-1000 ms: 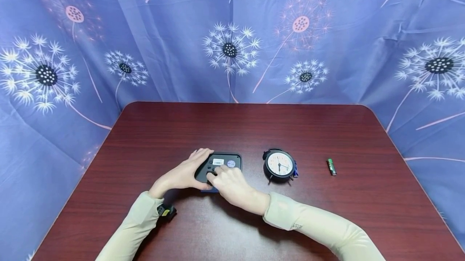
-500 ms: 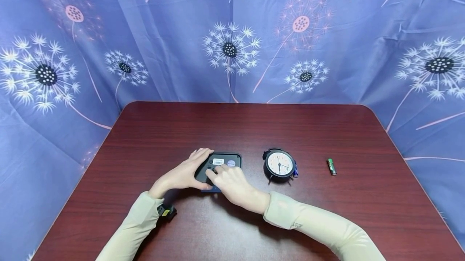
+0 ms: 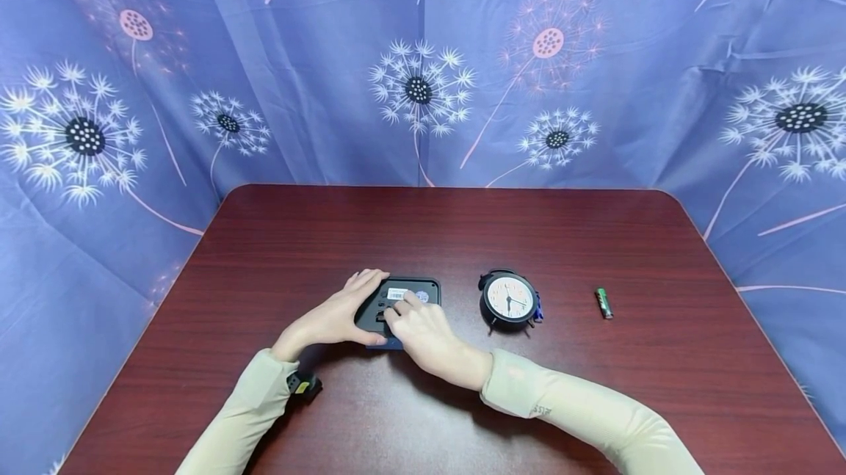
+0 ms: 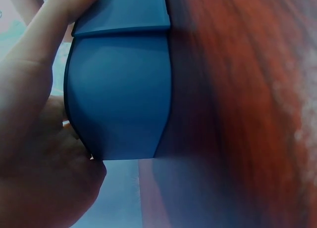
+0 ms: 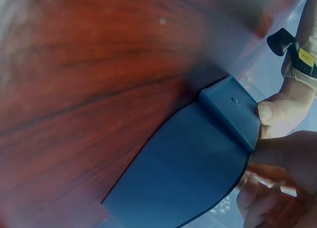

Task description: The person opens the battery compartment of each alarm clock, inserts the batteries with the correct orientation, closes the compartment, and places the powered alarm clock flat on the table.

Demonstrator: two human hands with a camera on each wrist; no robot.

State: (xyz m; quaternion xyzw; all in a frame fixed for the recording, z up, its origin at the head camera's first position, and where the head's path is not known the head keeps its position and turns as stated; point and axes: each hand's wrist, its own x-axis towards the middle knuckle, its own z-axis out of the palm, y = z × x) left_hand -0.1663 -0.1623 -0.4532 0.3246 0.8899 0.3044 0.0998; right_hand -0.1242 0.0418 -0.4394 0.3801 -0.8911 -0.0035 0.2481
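A boxy blue device with a black back (image 3: 429, 285) lies back-up on the table, tilted, with a barcode label and a round purple sticker on it. My left hand (image 3: 330, 317) grips its left end, thumb along the near edge and fingers at the far edge. The right hand (image 3: 426, 330) has its fingers bent over the back, beside a small dark recess (image 3: 381, 316). Whether those fingertips pinch anything, I cannot tell. Both wrist views show the curved blue side (image 4: 119, 94), and the left thumb (image 5: 266, 112) presses on its ledge.
A black round alarm clock (image 3: 509, 299) stands right of the device, a small blue object (image 3: 538, 309) at its side. Farther right lies a green battery (image 3: 604, 304). The dark red wooden table (image 3: 449, 233) ends at a blue dandelion-print curtain (image 3: 330, 78).
My right fingers have shifted slightly right and away from me across the device's back, uncovering more of the dark recess. The left hand and the device stay put.
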